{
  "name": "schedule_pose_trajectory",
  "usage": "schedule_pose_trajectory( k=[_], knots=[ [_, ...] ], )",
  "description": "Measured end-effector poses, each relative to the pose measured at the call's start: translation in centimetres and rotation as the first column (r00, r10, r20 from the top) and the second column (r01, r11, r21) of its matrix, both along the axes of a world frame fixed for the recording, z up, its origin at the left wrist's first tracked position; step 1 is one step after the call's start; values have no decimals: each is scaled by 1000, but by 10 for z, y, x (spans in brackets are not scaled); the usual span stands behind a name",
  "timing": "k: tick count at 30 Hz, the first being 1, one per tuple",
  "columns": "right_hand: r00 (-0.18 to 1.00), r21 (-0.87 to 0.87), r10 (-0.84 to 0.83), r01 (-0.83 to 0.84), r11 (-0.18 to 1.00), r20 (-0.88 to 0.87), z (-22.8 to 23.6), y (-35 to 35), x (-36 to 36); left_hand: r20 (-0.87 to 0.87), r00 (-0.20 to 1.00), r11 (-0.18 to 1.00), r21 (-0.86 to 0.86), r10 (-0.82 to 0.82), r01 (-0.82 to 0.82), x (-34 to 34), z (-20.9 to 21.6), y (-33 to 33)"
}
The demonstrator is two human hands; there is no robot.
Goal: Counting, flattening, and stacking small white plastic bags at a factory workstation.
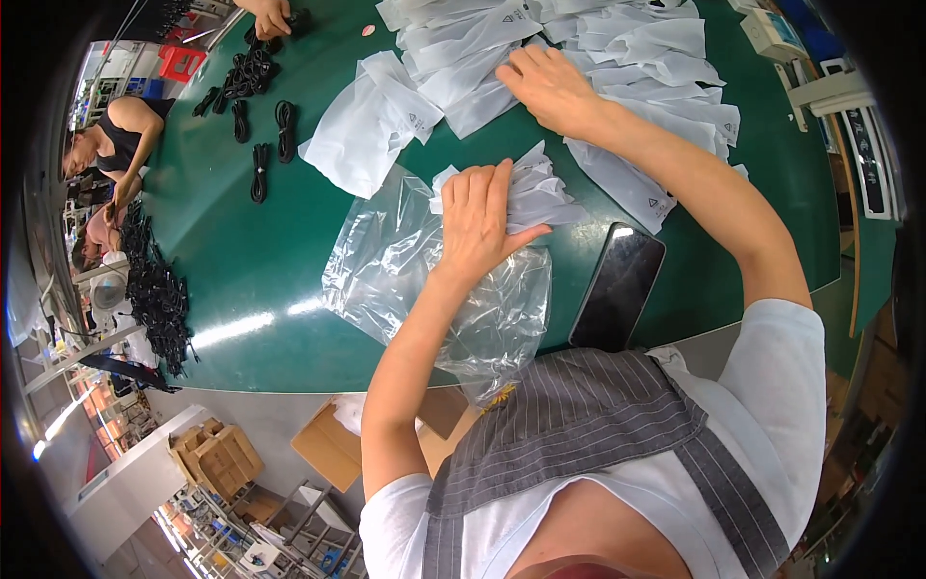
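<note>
My left hand [477, 217] presses over a small bundle of frosted white plastic bags [542, 193], fingers across the top and thumb on its near side. Under and around that hand spreads a large crinkled clear plastic bag [386, 253], reaching the table's near edge. Farther off and to the right, my right hand [555, 89] rests its slightly parted, bent fingers on the larger pile of frosted bags [473, 72]; its thumb is hidden. More overlapping frosted bags [651, 106] lie beneath my right forearm. A loose frosted bag [362, 125] sits left of the pile.
On the green table [260, 328], a black phone [617, 288] lies near my body. Coiled black cables [258, 174] are at the left, with a heap of cables [154, 289] along the edge. A co-worker's hand [270, 17] is at the far side; another person [125, 135] sits left.
</note>
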State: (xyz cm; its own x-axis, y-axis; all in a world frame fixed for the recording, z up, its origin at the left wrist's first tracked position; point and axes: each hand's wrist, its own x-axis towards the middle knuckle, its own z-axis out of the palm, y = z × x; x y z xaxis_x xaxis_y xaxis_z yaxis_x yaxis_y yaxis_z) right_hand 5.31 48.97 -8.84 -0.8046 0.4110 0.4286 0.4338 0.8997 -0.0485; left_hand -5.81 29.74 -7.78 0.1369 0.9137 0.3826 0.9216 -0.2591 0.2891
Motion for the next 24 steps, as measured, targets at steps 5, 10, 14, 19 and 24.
schedule_pose_trajectory(
  k=[5,10,14,19,24],
  knots=[
    [964,-590,246,-139,795,105,26,-26,7,-13,1000,998,-62,-24,23,-1,3,-1],
    [962,-831,247,-227,507,-111,12,-33,20,-45,998,997,-73,-40,37,-7,5,8],
    [934,-351,149,-265,898,-324,39,-70,40,-34,978,979,-3,205,-205,-10,-7,16],
    [969,-765,-178,-16,643,-170,27,-120,62,-43,914,912,107,403,-397,5,-14,19],
    [978,-727,-207,120,676,-31,32,-125,41,144,921,929,-141,362,-343,30,6,-24]
  ],
)
